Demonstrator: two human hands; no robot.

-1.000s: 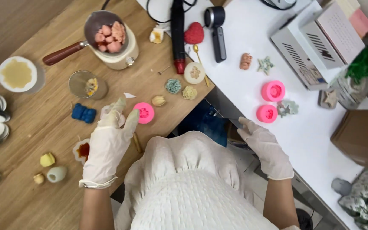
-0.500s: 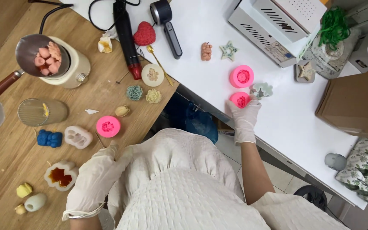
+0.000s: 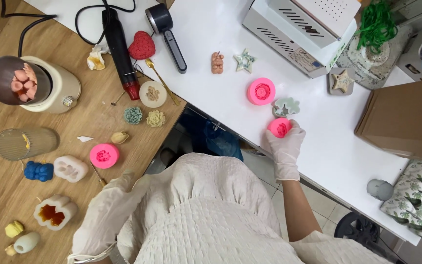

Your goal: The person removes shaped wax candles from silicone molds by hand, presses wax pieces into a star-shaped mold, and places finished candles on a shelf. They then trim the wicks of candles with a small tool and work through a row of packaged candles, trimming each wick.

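Now the gloved right hand (image 3: 285, 146) closes its fingers (image 3: 296, 131) round a small pink round mould (image 3: 279, 128) on the white worktop (image 3: 221, 93), just beside a pale flower-shaped piece (image 3: 287, 105) and near a second pink mould (image 3: 261, 91). To lift it cleanly, I judge the grip should stay on the rim and rise level, clear of the flower piece. The gloved left hand (image 3: 104, 215) hangs by the wooden worktop (image 3: 6, 195) edge, fingers loosely curled and holding nothing. What fills the held mould is hard to make out, and the palm hides its near side.
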